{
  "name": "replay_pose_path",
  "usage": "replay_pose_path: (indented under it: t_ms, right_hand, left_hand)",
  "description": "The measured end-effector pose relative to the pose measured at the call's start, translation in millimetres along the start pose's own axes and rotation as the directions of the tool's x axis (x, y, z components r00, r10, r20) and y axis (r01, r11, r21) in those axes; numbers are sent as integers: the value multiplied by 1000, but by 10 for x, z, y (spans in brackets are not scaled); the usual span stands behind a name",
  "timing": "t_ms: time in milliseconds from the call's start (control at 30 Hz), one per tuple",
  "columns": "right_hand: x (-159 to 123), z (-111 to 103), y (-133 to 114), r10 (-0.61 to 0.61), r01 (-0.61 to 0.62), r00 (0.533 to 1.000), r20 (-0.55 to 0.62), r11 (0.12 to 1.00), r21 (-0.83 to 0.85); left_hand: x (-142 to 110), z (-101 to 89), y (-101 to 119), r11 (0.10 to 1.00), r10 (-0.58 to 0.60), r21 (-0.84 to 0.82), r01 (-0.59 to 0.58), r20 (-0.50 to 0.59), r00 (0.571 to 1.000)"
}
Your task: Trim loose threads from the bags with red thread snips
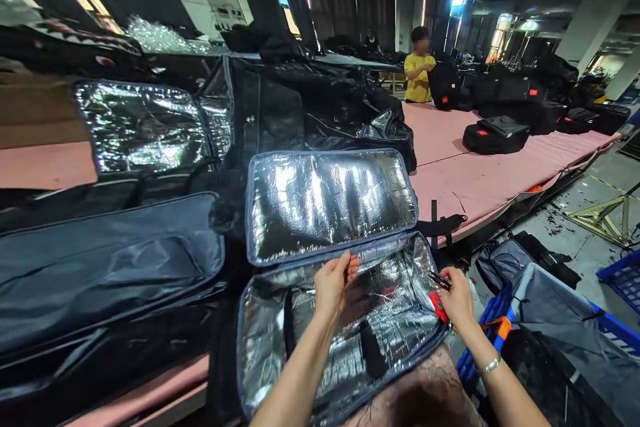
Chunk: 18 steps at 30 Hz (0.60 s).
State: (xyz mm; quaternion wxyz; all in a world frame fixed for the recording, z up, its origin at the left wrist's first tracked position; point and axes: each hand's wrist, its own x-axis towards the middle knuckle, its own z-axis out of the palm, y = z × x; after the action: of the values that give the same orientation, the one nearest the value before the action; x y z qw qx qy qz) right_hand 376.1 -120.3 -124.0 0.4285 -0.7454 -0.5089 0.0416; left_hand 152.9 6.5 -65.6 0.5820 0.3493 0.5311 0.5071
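Observation:
An insulated bag (330, 210) lies unzipped in front of me, its silver-lined lid folded back. Black straps (373, 350) lie inside its silver interior. Above the opening, near the lid's hinge, is my left hand (334, 283), fingers closed together; whatever they pinch is too small to make out. At the right rim, my right hand (456, 297) grips small black thread snips (439, 279), tips pointing left. Just below the snips a red tag or cloth (439, 307) shows at the bag's edge, partly covered by the hand.
More black bags (110, 273) are piled to the left, one with silver lining (145, 127). A pink table (450, 173) runs to the right, bearing black bags (495, 135). There a person in yellow (419, 70) handles a bag. Blue crates (620, 280) stand on the floor at right.

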Motion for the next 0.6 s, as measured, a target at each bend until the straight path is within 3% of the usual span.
replay_pose_path:
  t_ms: [100, 167, 267, 333, 467, 600]
  right_hand:
    - [36, -45, -215, 3, -4, 1000, 4, 984, 178]
    - [43, 12, -443, 12, -57, 992, 128, 932, 357]
    - [22, 233, -794, 93, -292, 931, 352, 768, 570]
    - [-6, 405, -953, 138, -408, 890, 435, 668, 622]
    - [-40, 593, -1031, 162, -466, 866, 474, 606, 645]
    - [-47, 539, -970, 146, -430, 885, 443, 621, 655]
  left_hand:
    - [-297, -90, -168, 998, 28, -53, -30, -27, 999]
    - [-476, -149, -256, 996, 40, -73, -43, -47, 998]
    - [-666, -194, -316, 996, 45, -78, -50, -57, 997]
    - [-740, -195, -320, 996, 45, -70, -49, -53, 998]
    - [-781, -162, -303, 998, 23, -58, -25, -32, 999]
    - [-715, -135, -295, 998, 7, -67, -8, -20, 1000]
